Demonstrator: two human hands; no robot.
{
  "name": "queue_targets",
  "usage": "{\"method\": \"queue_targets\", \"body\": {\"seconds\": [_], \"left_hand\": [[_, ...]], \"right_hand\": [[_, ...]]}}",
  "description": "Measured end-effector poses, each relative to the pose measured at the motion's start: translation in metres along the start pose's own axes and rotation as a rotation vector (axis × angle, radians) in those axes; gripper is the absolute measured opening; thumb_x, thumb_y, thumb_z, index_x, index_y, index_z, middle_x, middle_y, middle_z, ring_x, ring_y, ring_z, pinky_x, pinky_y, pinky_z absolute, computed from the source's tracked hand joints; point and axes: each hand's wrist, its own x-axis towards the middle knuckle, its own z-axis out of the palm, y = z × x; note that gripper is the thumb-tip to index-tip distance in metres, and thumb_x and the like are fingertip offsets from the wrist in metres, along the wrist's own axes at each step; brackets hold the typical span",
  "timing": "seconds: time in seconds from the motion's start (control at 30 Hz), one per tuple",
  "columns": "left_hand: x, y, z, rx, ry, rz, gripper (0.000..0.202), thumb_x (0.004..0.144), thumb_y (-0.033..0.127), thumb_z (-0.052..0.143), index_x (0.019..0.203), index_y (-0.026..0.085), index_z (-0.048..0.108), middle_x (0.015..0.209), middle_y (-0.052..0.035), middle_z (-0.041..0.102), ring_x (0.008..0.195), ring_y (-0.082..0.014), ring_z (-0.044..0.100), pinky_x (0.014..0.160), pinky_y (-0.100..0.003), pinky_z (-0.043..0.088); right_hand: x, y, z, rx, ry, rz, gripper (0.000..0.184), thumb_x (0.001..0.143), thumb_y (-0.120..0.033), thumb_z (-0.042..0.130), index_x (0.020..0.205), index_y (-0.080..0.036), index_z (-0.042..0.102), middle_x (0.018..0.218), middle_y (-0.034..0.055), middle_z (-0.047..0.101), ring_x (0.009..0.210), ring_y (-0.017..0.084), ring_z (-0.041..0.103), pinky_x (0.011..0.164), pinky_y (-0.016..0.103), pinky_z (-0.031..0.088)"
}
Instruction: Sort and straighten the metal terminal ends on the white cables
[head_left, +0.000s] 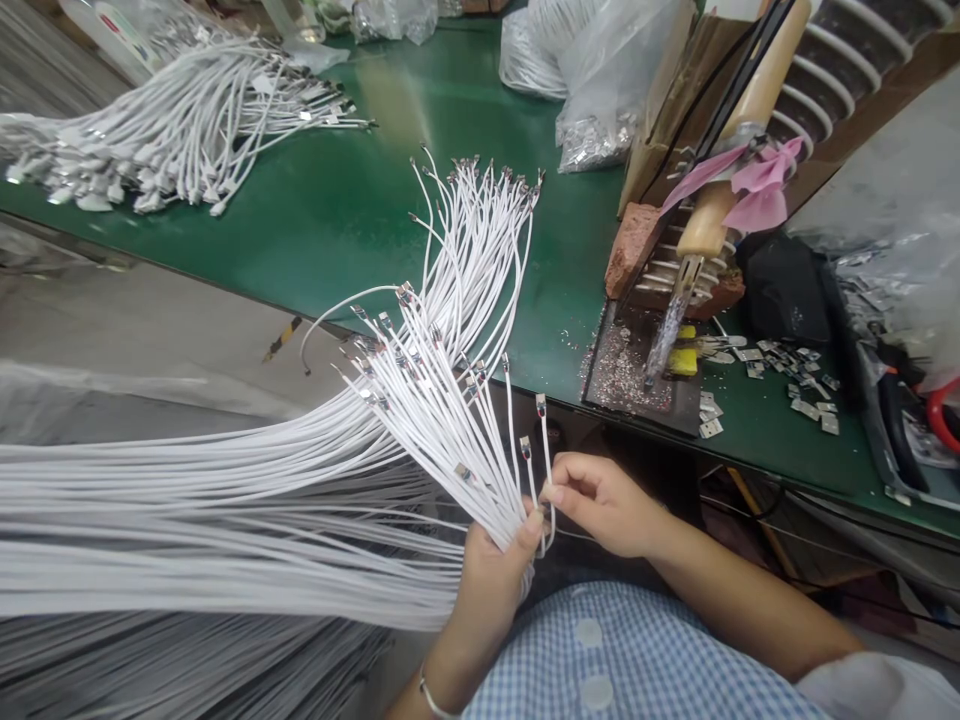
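My left hand (499,565) is wrapped round a thick bundle of white cables (457,440) in front of my body. Small metal USB plugs sit on the bundle's fanned ends, which point up and away to the left. My right hand (611,500) is closed, with thumb and forefinger pinching a single white cable (547,450) at the bundle's right side. That cable stands upright, its metal plug (541,404) above my fingers. Just left of it another cable sticks up, also tipped with a metal plug (525,446).
A green bench (300,260) carries more white cables (480,240) and a large pile of cables (187,120). At right, a wooden-handled soldering iron (705,220) leans by a brick (632,245) over a dark tray (622,370). Loose metal plugs (806,385) lie beyond. Long cables (187,480) stretch left.
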Motion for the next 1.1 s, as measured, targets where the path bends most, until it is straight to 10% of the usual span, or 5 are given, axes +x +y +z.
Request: {"method": "queue_targets", "body": {"seconds": [0.67, 1.1], "left_hand": [[0.002, -0.001, 0.002, -0.139, -0.099, -0.020, 0.035, 0.070, 0.024, 0.071, 0.104, 0.018, 0.065, 0.108, -0.0062, 0.069, 0.104, -0.0213, 0.060, 0.094, -0.031, 0.042], [0.007, -0.009, -0.012, -0.128, -0.058, 0.011, 0.016, 0.073, 0.025, 0.068, 0.084, 0.016, 0.062, 0.069, 0.0014, 0.066, 0.061, -0.0093, 0.058, 0.062, -0.021, 0.048]], "right_hand": [[0.021, -0.007, 0.014, -0.072, 0.096, -0.005, 0.012, 0.073, -0.025, 0.060, 0.070, -0.016, 0.054, 0.061, -0.0027, 0.048, 0.054, 0.009, 0.043, 0.050, 0.021, 0.037], [0.022, -0.008, 0.007, -0.049, 0.151, -0.006, 0.016, 0.075, -0.031, 0.060, 0.072, -0.015, 0.057, 0.060, -0.0020, 0.053, 0.051, 0.009, 0.046, 0.049, 0.021, 0.038]]}}
